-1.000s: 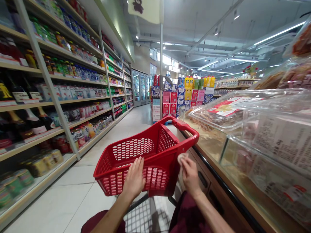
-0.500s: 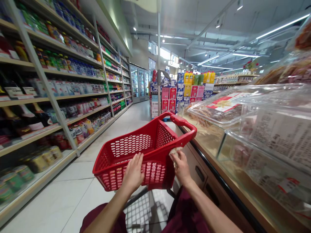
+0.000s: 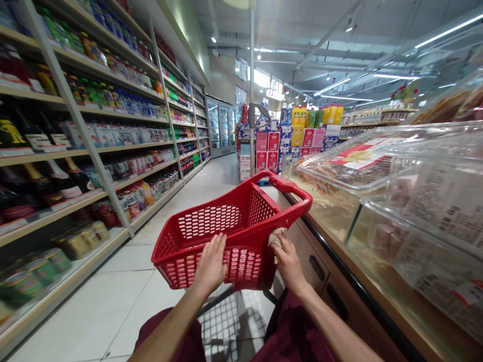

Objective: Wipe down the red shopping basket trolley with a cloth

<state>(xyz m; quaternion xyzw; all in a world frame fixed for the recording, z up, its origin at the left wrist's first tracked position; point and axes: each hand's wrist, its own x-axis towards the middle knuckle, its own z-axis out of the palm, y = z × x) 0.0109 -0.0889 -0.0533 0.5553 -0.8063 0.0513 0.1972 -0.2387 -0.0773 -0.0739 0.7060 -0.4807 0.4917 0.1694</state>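
Observation:
A red plastic shopping cart [image 3: 211, 226] with perforated walls stands right in front of me, its handle [image 3: 292, 193] toward the right. My left hand [image 3: 212, 259] lies on the near side wall, fingers stretched out and reaching up to the top rim. Bunched in my right hand [image 3: 289, 259] is a pale cloth [image 3: 278, 237], pressed against the cart's side below the handle. Part of the cloth is covered by my fingers. Nothing shows inside the visible part of the basket.
Shelves [image 3: 132, 146] of bottles and cans run along the left. A glass-sided display counter [image 3: 362, 231] with clear plastic food boxes [image 3: 347, 161] borders the right. Stacked drink cartons [image 3: 267, 151] and a grey pole [image 3: 252, 90] stand ahead, before tall glass-door coolers [image 3: 222, 125].
My view has turned slightly left, so the cart and both hands sit a little further right in the picture. The left hand stays on the side wall; the right keeps the cloth against the cart.

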